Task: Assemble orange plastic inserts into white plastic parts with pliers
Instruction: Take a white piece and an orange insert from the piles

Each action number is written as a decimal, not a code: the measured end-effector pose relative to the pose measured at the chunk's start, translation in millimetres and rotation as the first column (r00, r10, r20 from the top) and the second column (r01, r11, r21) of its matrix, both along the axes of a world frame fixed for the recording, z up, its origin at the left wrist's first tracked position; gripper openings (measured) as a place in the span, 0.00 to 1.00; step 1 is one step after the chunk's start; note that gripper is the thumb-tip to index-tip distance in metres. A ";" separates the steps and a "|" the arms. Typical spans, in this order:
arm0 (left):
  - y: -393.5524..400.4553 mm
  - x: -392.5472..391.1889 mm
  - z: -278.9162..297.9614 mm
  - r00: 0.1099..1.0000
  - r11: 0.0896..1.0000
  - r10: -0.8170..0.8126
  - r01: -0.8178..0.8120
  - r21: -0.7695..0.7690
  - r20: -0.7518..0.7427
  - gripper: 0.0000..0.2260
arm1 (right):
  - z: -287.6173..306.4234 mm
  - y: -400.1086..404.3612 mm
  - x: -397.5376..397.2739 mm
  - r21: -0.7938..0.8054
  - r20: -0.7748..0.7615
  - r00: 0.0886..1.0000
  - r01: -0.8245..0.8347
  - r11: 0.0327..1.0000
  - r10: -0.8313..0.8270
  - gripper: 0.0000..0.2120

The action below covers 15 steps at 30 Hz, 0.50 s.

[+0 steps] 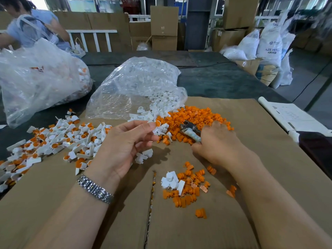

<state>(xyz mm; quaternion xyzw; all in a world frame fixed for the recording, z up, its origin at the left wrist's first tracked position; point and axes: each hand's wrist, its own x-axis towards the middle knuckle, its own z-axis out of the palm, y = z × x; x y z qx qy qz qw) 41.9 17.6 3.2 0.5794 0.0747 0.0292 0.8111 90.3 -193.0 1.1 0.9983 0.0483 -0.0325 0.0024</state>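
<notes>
My left hand (124,146) is raised palm-up over the cardboard sheet (251,141) and pinches a white plastic part with an orange insert (156,127) between thumb and fingertips. My right hand (217,142) grips the pliers (190,130) by their taped handles; the metal jaws point left over the pile of loose orange inserts (194,115). Loose white parts (159,108) spill from a clear bag behind that pile. Assembled white-and-orange pieces (53,141) lie heaped at the left. A small cluster of orange inserts and white parts (185,187) sits between my forearms.
A clear bag of white parts (138,81) stands behind the piles, and a larger clear bag (36,78) at the left, handled by another person (30,27). A rolled paper sheet (287,115) lies at the right edge. Cardboard boxes and white sacks line the back.
</notes>
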 end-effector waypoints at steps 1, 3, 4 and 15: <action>-0.1 0.1 0.0 1.000 1.000 0.004 -0.004 -0.003 0.000 0.10 | 1.1 -0.8 0.4 0.038 0.001 1.000 0.000 0.999 0.000 0.22; -0.6 0.3 -0.2 1.000 1.000 0.007 -0.007 -0.011 0.000 0.11 | 8.1 -3.1 -0.8 0.169 0.027 1.000 0.009 0.986 -0.014 0.16; -0.6 0.4 -0.3 1.000 1.000 0.007 -0.007 -0.016 0.001 0.12 | 12.9 -5.0 -1.4 0.242 0.053 0.998 0.000 0.970 -0.014 0.14; -1.4 0.6 0.1 0.995 0.996 -0.026 0.034 -0.086 0.100 0.06 | 51.8 4.5 -36.5 0.765 -0.330 0.871 0.021 0.644 0.363 0.15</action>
